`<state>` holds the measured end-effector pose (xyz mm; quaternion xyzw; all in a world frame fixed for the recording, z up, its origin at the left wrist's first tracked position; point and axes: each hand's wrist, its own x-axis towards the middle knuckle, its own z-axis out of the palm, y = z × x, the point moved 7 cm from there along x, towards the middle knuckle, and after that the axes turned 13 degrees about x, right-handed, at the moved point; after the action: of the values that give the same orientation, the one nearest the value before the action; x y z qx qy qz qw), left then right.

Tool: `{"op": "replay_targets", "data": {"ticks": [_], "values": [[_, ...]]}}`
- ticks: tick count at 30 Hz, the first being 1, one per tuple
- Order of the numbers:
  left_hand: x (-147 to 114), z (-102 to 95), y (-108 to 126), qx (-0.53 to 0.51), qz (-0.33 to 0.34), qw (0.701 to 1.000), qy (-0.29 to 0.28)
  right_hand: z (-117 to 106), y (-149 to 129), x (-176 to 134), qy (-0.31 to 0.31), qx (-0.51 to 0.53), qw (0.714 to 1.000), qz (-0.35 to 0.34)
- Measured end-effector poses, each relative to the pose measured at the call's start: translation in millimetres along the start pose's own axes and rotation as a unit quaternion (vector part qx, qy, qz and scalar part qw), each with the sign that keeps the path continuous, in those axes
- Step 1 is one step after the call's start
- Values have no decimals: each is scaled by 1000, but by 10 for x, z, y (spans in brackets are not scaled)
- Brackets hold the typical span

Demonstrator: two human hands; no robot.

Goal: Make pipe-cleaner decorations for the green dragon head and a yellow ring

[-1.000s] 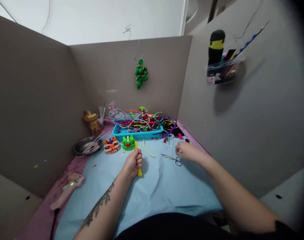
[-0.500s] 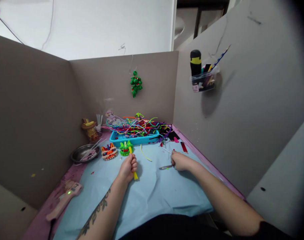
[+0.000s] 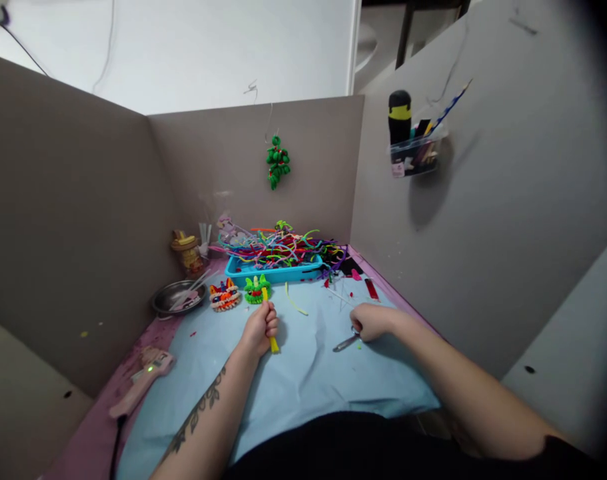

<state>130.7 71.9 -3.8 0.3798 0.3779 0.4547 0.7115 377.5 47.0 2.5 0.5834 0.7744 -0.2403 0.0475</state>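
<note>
My left hand (image 3: pixel 260 328) is closed around a bundle of yellow pipe cleaners (image 3: pixel 274 344), whose ends stick out above and below the fist. To the right, my right hand (image 3: pixel 373 322) has its fingers curled at the handle of small metal scissors (image 3: pixel 346 343). The blades point left and lie close to the blue sheet (image 3: pixel 303 373). Just beyond my left fist sits a green pipe-cleaner animal head (image 3: pixel 257 291), with an orange and cream one (image 3: pixel 225 295) beside it. A loose yellow-green pipe cleaner (image 3: pixel 296 300) lies between the hands.
A blue tray (image 3: pixel 278 275) heaped with coloured pipe cleaners stands at the back. On the left are a metal bowl (image 3: pixel 166 301), a jar (image 3: pixel 188 257) and a pink glue gun (image 3: pixel 142 387) with a lit light. Grey panels enclose three sides; a pen holder (image 3: pixel 416 157) hangs right.
My right hand has shifted slightly right with the scissors, whose blades now tilt more toward me. The left hand keeps the yellow bundle. The whole view has swung slightly.
</note>
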Motion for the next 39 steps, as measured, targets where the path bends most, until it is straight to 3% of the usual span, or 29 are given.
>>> {"op": "replay_targets", "data": {"ticks": [3,10,15,17,19,21,22,25,27,28,32,39], "values": [[-13,16,-5,6,1,1000,-6,31,-49,-102,25,1,1000,-9],[-27,51,11,17,7,1000,-19,-46,-146,-127,151,29,986,-64],[-56,52,43,35,11,999,-4,-131,-312,-73,190,-13,976,-106],[-87,91,66,59,27,998,-9,-239,-432,-58,224,25,967,-122],[-120,159,70,86,41,995,-27,-331,-587,-16,237,129,952,-145],[-147,225,58,113,55,991,-48,-294,-812,79,165,282,925,-195],[-156,241,58,125,68,989,-50,-218,-949,131,93,371,897,-224],[-166,202,108,163,137,977,-4,111,-1352,166,-162,558,761,-289],[-168,160,137,190,171,966,31,264,-1481,135,-243,602,694,-310],[-166,151,139,202,178,962,41,312,-1504,124,-257,613,677,-317],[-161,195,104,237,166,957,31,366,-1482,87,-263,633,651,-325],[-195,239,101,244,160,956,19,359,-1442,83,-260,615,668,-329]]}}
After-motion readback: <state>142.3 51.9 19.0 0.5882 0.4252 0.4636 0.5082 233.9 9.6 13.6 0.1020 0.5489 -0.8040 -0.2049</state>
